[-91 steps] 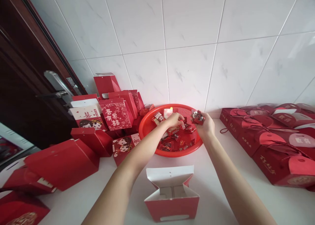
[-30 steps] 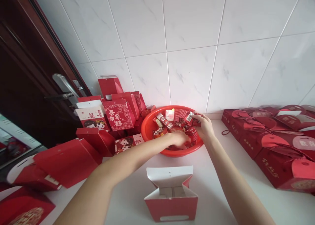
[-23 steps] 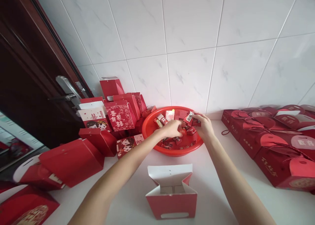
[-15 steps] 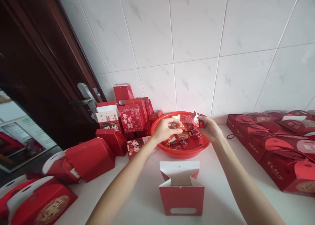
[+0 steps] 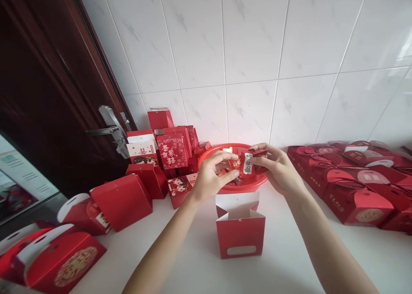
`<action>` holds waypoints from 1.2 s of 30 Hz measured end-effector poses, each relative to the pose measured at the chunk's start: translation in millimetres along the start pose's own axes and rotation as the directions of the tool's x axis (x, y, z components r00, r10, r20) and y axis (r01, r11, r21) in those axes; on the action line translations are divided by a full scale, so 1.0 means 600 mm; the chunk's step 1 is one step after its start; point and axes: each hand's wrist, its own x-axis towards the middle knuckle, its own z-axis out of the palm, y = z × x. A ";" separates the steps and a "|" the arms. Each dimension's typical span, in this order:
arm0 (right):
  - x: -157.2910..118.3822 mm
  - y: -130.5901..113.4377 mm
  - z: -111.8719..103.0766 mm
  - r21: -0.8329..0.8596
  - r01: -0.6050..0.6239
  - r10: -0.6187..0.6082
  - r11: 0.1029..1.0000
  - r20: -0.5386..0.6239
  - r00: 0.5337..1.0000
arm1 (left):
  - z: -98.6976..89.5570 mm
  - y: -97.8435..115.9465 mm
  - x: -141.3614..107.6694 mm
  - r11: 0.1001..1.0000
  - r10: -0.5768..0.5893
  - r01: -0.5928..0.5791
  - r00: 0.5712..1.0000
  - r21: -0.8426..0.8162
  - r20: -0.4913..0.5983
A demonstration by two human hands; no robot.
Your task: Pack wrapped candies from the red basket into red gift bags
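My left hand (image 5: pixel 214 174) is closed, its thumb and fingers pinching a red and orange wrapped candy (image 5: pixel 236 162). Beside it, my right hand (image 5: pixel 277 167) grips wrapped candies, one of them a red candy with a white label and dark lettering (image 5: pixel 247 163). Both hands are over the near part of a red plastic basket (image 5: pixel 257 183), where more wrapped candies lie, partly hidden by my hands. Just in front of the basket, a red paper gift box (image 5: pixel 240 238) stands upright on the white surface, its top flaps open and its white inside showing.
Several red gift boxes (image 5: pixel 120 204) stand at the left, some stacked near the wall. Closed red boxes with ribbons (image 5: pixel 347 186) fill the right side. A tiled wall (image 5: pixel 251 109) rises behind, and a dark door with a metal handle (image 5: pixel 111 131) is at the left.
My hands have come closer together and moved nearer to the open box. The candies in my right hand have shifted left and toward me. The view has shifted slightly.
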 end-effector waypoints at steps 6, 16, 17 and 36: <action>-0.030 -0.031 -0.015 -0.327 0.216 -0.208 0.920 0.058 0.976 | -0.046 0.050 -0.044 0.984 -0.054 0.018 0.978 0.176 0.200; -0.058 -0.047 -0.004 -0.625 0.314 -0.031 0.715 0.421 0.907 | -0.059 0.057 -0.051 0.830 -0.367 0.034 0.785 0.557 0.499; -0.054 -0.041 -0.001 -0.633 0.336 -0.032 0.697 0.441 0.897 | -0.059 0.055 -0.050 0.840 -0.363 0.045 0.786 0.540 0.500; -0.031 -0.016 0.004 -0.558 0.374 -0.109 0.740 0.449 0.887 | -0.061 0.040 -0.042 0.842 -0.406 0.168 0.824 0.513 0.395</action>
